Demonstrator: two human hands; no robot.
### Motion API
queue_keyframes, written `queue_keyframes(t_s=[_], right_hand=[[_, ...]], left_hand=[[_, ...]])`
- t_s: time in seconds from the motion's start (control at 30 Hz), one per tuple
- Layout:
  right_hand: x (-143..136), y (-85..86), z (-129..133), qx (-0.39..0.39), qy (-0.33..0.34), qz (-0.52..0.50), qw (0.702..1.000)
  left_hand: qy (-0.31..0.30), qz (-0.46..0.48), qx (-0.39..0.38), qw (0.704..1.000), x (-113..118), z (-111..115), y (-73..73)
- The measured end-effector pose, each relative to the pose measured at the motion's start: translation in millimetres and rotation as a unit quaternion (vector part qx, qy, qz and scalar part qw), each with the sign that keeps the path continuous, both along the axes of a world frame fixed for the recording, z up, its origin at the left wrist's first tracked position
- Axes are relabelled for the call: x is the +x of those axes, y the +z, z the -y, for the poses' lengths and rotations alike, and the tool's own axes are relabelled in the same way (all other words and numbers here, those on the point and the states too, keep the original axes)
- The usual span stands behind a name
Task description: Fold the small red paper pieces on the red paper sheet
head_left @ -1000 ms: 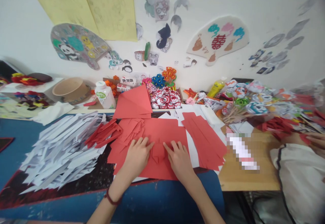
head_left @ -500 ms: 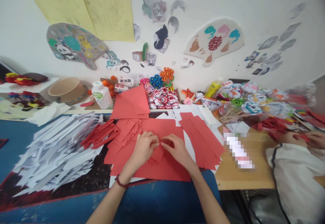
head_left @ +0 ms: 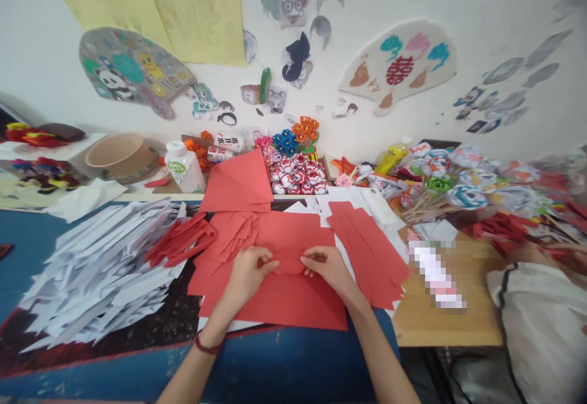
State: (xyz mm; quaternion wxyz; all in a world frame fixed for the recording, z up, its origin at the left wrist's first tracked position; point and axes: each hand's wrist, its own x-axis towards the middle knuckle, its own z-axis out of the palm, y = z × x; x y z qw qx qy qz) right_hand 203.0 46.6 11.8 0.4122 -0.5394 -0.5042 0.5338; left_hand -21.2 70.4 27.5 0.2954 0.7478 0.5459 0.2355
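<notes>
A small piece of red paper (head_left: pixel 288 262) stretches between my two hands, over larger red sheets (head_left: pixel 293 303) on the table. Pinched at its left end, it sits between the thumb and fingers of my left hand (head_left: pixel 251 271). My right hand (head_left: pixel 328 269) pinches the right end the same way. Just left of my left hand lies a fanned stack of small red paper pieces (head_left: pixel 235 233), and beside that a bundle of folded red strips (head_left: pixel 183 240). Long red paper strips (head_left: pixel 367 251) lie to the right of my right hand.
A big heap of folded white paper strips (head_left: pixel 110 263) covers the left of the table. Along the back stand a white bottle (head_left: pixel 184 168), red-and-white paper flowers (head_left: pixel 300 175) and a yellow bottle (head_left: pixel 393 156). A co-worker's sleeve (head_left: pixel 536 312) is at the right.
My hands have moved apart from nearly touching. The small red paper, earlier hanging folded below my fingertips, now lies stretched lengthwise between them.
</notes>
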Motion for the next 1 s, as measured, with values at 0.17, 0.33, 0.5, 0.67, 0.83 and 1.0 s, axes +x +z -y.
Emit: queue_keyframes(t_s=[0.17,0.33,0.5,0.67,0.83,1.0], right_hand=[[0.8,6.5,-2.6,0.078,0.019,0.174,0.982],[-5.5,8.2,-12.2,0.165,0.013,0.306,0.938],[-9.7,1.8,-17.5,0.17,0.011,0.314,0.934],[-9.6,-3.7,-16.6,0.171,-0.013,0.288,0.942],[-11.5,-5.1,-15.0,0.176,-0.024,0.273,0.945],[-12.3,-3.7,-12.5,0.206,-0.025,0.276,0.938]], left_hand=[[-0.043,0.017,0.024,0.999,1.1,-9.6,-5.3],[-0.043,0.038,0.067,0.996,3.9,-12.6,-17.4],[-0.023,0.071,0.053,0.996,5.5,-15.9,-20.4],[-0.029,0.068,0.057,0.996,6.1,-18.0,-19.1],[-0.043,0.054,0.077,0.995,7.4,-16.7,-16.6],[-0.075,0.055,0.117,0.989,5.8,-15.2,-18.7]])
